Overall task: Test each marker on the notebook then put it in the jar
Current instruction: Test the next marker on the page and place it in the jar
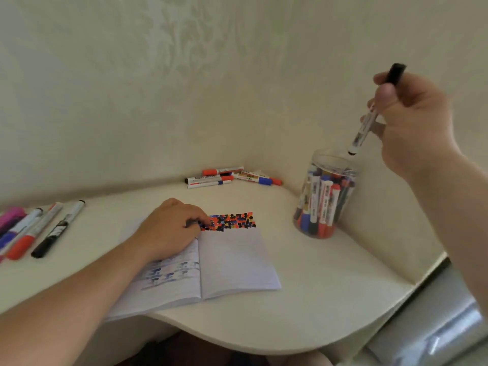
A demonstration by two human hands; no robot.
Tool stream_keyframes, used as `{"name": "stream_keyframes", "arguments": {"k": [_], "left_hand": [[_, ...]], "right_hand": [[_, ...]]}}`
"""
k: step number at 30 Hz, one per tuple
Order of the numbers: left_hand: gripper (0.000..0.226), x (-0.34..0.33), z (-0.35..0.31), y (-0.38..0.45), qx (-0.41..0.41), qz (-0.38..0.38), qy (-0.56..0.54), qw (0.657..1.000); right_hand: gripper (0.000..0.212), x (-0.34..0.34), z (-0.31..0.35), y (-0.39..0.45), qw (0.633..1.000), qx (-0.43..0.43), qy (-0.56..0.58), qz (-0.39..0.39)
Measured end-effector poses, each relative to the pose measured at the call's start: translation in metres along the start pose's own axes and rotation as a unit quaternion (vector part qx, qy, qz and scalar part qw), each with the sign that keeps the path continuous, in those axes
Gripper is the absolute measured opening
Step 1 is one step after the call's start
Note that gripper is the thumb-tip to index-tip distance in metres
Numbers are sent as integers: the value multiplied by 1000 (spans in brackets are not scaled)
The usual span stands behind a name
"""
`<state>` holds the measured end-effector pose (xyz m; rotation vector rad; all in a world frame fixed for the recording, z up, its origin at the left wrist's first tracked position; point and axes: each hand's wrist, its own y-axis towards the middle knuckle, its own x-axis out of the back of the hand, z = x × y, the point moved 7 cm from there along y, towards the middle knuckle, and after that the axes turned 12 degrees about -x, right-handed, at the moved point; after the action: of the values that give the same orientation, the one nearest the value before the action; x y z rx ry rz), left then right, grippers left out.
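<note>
Above the jar (pixel 326 194) at the desk's corner, the right hand (pixel 412 120) pinches a black marker (pixel 369 117), tip-down over the mouth: better lower it straight among the others before letting go, while the left hand (pixel 171 228) rests relaxed on the notebook (pixel 232 260)

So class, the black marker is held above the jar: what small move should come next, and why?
Probably lower and release it. The right hand holds the black marker tilted, its lower end just over the open jar, which already holds markers.
</note>
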<state>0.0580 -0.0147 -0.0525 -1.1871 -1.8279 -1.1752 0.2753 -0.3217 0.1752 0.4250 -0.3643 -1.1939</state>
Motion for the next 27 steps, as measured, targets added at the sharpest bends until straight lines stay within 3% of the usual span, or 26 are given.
{"name": "stream_keyframes", "arguments": {"k": [8,18,23,27], "left_hand": [[39,3,-7,-1,6,-7,5,1000],[39,3,-4,-2,16,-13,10,1000],[40,-1,4,1,18,-13,9,1000],[40,-2,7,0,21,-17,10,1000]], "right_hand": [[17,-14,-51,-1,993,-94,-65,5],[34,-4,-35,5,980,-124,-148,-41],[28,3,-18,6,968,-30,-236,-81],[23,0,-26,6,938,-13,-342,-42]]}}
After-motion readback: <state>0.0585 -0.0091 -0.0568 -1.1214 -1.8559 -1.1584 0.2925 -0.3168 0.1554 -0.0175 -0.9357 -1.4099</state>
